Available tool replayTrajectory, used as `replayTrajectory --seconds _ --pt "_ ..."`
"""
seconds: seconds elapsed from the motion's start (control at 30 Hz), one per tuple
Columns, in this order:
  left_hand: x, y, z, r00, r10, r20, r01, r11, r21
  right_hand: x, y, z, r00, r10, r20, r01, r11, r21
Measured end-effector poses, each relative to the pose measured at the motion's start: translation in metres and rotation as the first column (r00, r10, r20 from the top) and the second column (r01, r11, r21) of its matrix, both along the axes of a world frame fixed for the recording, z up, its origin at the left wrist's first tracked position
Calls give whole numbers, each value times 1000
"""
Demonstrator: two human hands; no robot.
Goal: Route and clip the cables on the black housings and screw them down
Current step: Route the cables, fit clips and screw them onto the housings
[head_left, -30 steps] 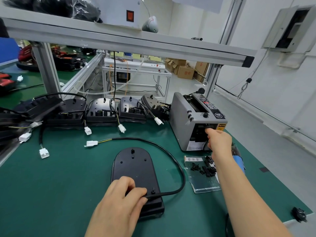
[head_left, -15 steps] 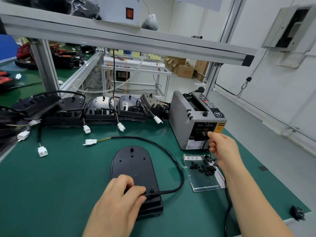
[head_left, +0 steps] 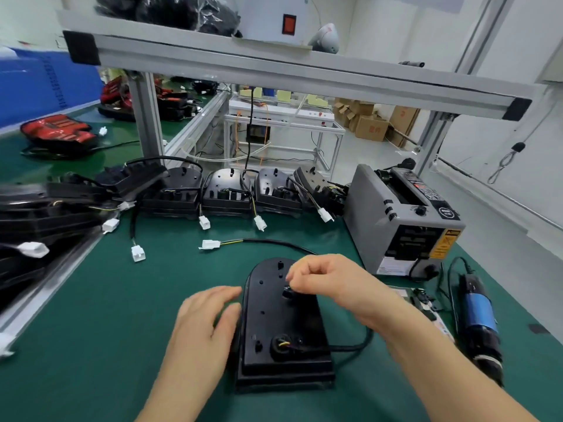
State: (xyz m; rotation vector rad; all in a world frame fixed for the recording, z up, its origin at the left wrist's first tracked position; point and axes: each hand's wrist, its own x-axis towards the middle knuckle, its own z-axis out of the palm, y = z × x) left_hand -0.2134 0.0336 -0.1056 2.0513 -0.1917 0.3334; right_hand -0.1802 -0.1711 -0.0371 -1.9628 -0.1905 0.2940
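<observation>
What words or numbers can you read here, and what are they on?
No text reads clearly.
The yellow label on the grey tape dispenser: blurred.
The round badge on its top: too small.
The red marks on the cardboard box: blurred.
The print on the blue board: blurred.

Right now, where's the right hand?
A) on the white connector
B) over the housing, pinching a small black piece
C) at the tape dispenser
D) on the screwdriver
B: the right hand is above the housing, fingertips pinched on a small black piece; the dispenser and screwdriver lie untouched.
</observation>
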Motion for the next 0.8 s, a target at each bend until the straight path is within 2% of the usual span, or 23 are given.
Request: replayTrajectory --seconds 0.07,0.13,0.3,0.47,0.63,0.8 --pt "2 3 -2 981 -38 -192 29 998 -50 5 12 -4 999 47 -6 -48 995 -93" --pt "0 2 -7 953 -96 -288 78 994 -72 9 19 -8 998 60 -6 -60 979 -197" --pt "-4 0 -6 936 -182 -302 157 982 -105 11 25 -14 996 89 10 -82 951 -297" --pt "-2 2 -9 936 -179 -305 156 983 -99 14 31 -15 995 95 10 -87 939 -332" --pt "-1 2 -9 933 -176 -313 154 984 -93 16 37 -22 987 122 103 -64 894 -444" --pt "0 2 -13 936 -165 -312 140 985 -100 16 39 -24 983 101 153 -21 890 -455"
